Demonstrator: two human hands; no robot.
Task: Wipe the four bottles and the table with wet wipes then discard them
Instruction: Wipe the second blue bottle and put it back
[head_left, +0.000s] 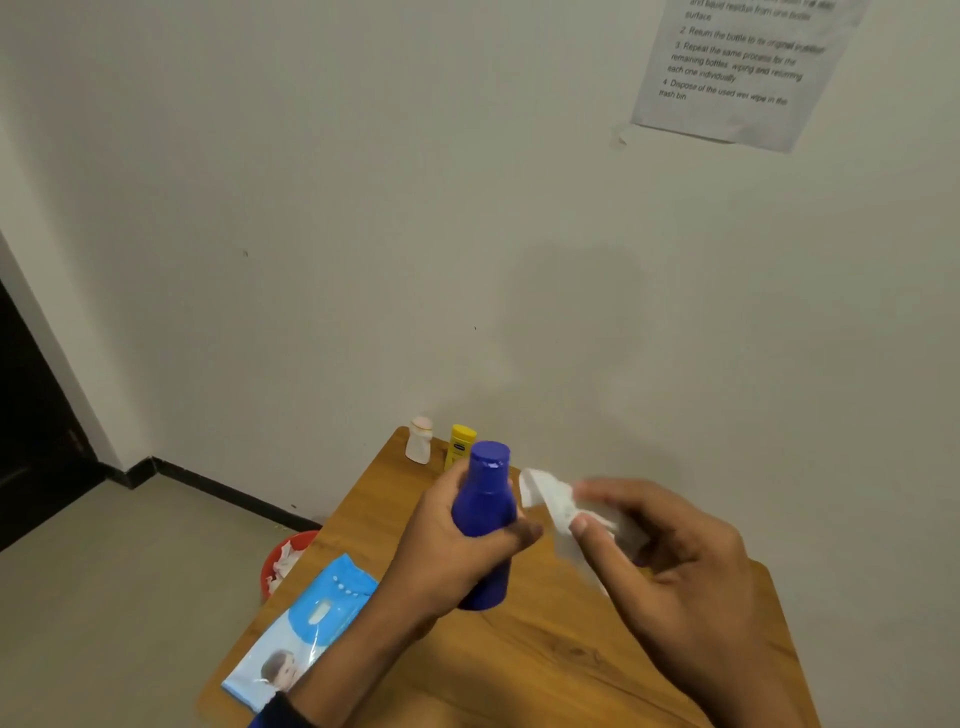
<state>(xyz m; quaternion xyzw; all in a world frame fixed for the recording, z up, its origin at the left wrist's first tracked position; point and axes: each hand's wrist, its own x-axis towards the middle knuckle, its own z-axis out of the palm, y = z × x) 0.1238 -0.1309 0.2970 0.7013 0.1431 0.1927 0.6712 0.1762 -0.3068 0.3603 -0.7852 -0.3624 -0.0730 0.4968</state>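
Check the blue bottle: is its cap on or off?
On. The blue bottle, gripped in the left hand, shows its blue cap seated on top.

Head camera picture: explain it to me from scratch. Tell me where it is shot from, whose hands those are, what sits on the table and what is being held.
There is no machine here. A person wears a wide-angle camera on the head, so you look forward and down at their own two bare hands.

The left hand grips a blue bottle upright above the wooden table. The right hand pinches a white wet wipe just beside the bottle, apparently about to wipe it or just done.

At the table's far edge, against the wall, stand a small white bottle and a yellow bottle. A fourth bottle is not visible. A blue pack of wet wipes lies at the near left.

On the floor left of the table is a red bin with white crumpled wipes inside. The instruction sheet is taped to the wall.
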